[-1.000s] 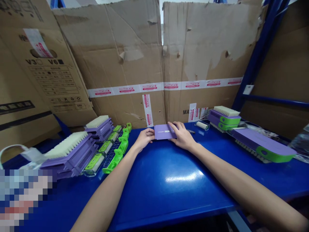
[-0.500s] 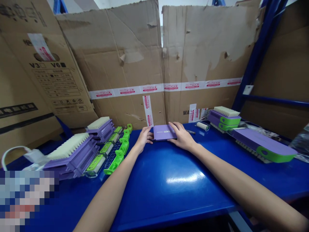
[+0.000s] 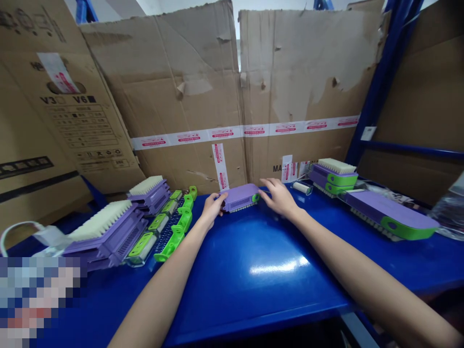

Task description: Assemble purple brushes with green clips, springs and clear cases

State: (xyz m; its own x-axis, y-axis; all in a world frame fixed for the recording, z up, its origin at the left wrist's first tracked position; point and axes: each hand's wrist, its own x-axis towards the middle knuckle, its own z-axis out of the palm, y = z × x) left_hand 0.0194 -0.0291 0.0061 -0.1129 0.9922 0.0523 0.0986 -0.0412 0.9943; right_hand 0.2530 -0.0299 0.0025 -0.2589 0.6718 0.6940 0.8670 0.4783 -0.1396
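A purple brush head (image 3: 239, 197) with a slotted side, pale bristles underneath and a green right end stands at the back middle of the blue table. My left hand (image 3: 213, 209) grips its left end, thumb on the top edge and fingers on the near side. Just off the green end is my right hand (image 3: 279, 197), its fingers apart and nothing plainly held. Whether a fingertip touches the green end, I cannot tell.
On the left are stacked purple housings (image 3: 108, 232) with bristles, green-capped modules (image 3: 157, 223) and green end pieces (image 3: 184, 220). To the right lie finished-looking purple-green brushes (image 3: 393, 215) and a small white cylinder (image 3: 302, 187). Cardboard (image 3: 188, 96) walls the back.
The brush head has turned from showing its lettered face to showing its top, slotted side and bristles. My right hand has come off it to the right; my left keeps hold.
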